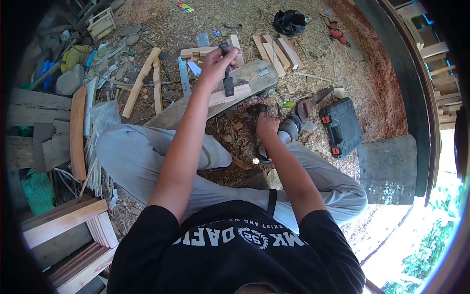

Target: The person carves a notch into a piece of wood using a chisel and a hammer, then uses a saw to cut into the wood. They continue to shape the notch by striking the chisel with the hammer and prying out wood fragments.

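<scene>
In the head view, my left hand [219, 64] is closed around a dark chisel [228, 83], holding it upright. The chisel's lower end meets a pale wood piece [242, 92], which lies across a worn grey plank [248, 73]. Lower and to the right, my right hand [268, 126] is curled by my foot, closed on what looks like a hammer [257, 109]; its dark head shows beyond the fingers and its handle is mostly hidden.
Several cut wood pieces [277, 52] lie beyond the plank. To the right are a handsaw [306, 107], a black tool case [341, 128] and a red power tool [337, 32]. A black plastic bag [290, 23] sits farther off. Wooden frames [73, 223] stand at lower left. Shavings cover the ground.
</scene>
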`<state>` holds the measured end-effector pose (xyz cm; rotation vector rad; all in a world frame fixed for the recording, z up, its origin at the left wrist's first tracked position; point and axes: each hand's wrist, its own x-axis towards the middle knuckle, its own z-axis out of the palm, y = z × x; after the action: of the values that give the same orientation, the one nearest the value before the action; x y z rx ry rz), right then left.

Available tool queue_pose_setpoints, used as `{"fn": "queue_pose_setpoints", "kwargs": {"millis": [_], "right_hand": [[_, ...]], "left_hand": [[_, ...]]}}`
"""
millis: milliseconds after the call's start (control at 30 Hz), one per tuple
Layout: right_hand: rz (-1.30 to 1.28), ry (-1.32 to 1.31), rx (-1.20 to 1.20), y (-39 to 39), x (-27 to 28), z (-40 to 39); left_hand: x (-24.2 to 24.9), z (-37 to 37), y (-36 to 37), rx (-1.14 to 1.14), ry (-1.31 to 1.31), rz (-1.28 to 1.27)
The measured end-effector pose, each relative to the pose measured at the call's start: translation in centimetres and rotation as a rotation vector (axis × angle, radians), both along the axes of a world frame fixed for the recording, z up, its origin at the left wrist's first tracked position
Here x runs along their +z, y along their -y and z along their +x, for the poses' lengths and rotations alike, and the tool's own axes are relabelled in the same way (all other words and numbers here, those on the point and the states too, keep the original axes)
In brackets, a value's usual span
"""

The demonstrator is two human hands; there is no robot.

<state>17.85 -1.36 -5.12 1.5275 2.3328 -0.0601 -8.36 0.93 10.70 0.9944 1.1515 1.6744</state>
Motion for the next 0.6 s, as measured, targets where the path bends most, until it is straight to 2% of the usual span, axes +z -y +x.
{"fn": "queue_pose_setpoints", "kwargs": {"millis": [67, 133, 167, 200, 267, 400, 467, 533, 600], "right_hand": [[-0.059, 0.049, -0.015, -0.8, -0.6, -0.1], [-0.075, 0.007, -0.059, -2.1, -1.0, -0.2], [-0.093, -0.035, -0.108, -2.5, -0.9, -0.1], [-0.088, -0.031, -0.107, -2.7, 1.0, 0.1], [-0.242, 0.016, 0.051, -3.3, 5.0, 0.9], [-0.282, 0.033, 0.200, -6.2, 8.1, 4.4], [-0.285, 0.022, 0.189, -8.3, 9.6, 6.4], [-0.180, 0.032, 0.259, -10.0, 12.3, 7.9], [-0.240, -0.221, 0.017, -10.6, 17.2, 8.5]], "left_hand": [[0.0, 0.5, -0.2, -0.007, 0.043, 0.043], [0.3, 0.7, 0.1, -0.135, 0.311, -0.032], [0.4, 0.9, 0.0, -0.135, 0.313, -0.027], [0.5, 1.0, -0.1, -0.116, 0.297, -0.054], [0.7, 1.2, -0.3, -0.080, 0.262, -0.107], [1.1, 1.3, 0.2, -0.136, 0.212, -0.155], [0.1, 1.2, 0.0, -0.135, 0.148, -0.104], [-0.9, 1.1, -0.4, -0.110, 0.075, -0.105], [-1.0, 1.6, -0.6, -0.028, -0.014, -0.097]]}}
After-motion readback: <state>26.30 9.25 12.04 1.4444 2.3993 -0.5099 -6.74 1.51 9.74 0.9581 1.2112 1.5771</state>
